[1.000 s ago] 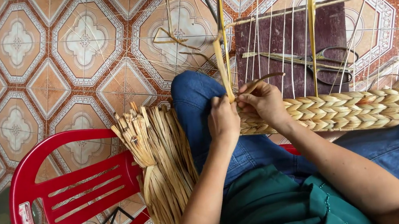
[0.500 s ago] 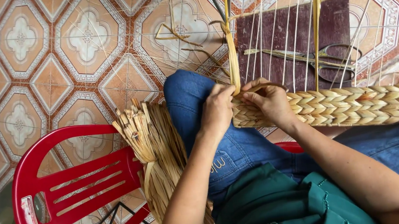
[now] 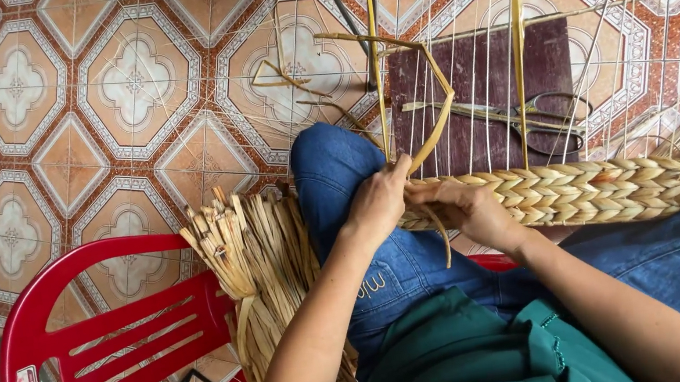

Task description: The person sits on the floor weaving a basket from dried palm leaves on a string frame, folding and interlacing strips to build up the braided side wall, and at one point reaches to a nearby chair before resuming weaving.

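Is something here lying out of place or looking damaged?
Nothing looks damaged. Only a few loose dried straw strands lie scattered on the patterned tile floor, apart from the straw bundle on the red plastic chair.

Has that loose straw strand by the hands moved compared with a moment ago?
Yes. The strand stood upright beside the yellow upright rod; it now bends over to the right of that rod, its end pinched between left hand and right hand.
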